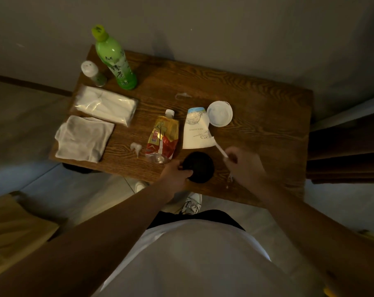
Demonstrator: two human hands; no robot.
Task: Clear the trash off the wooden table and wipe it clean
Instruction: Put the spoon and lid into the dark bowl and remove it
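From my remote seat I judge the job barely begun: the dark wooden desk [256, 99] carries nearly all its litter and no wiping shows. Nearest me, the left hand [175, 172] curls its grip round the edge of the one round black lid [200, 167] at the front edge, while the right hand [246, 166] pinches one thin white plastic stick [221, 150], its fingers closed on it above the desk. Just beyond lie one crushed yellow-and-red drink pouch [163, 139], one small crumpled white scrap [135, 147], one flattened white paper cup [196, 130] and one round white plastic lid [219, 113], then one clear scrap of film [182, 95]. To the left sit one folded white cloth [84, 139], likely the wiper, and one clear pack of tissues [105, 106]. Farthest stand one small white-capped shaker [94, 73] and one tall green tea bottle [115, 58]. All the trash remains to go; wiping follows.
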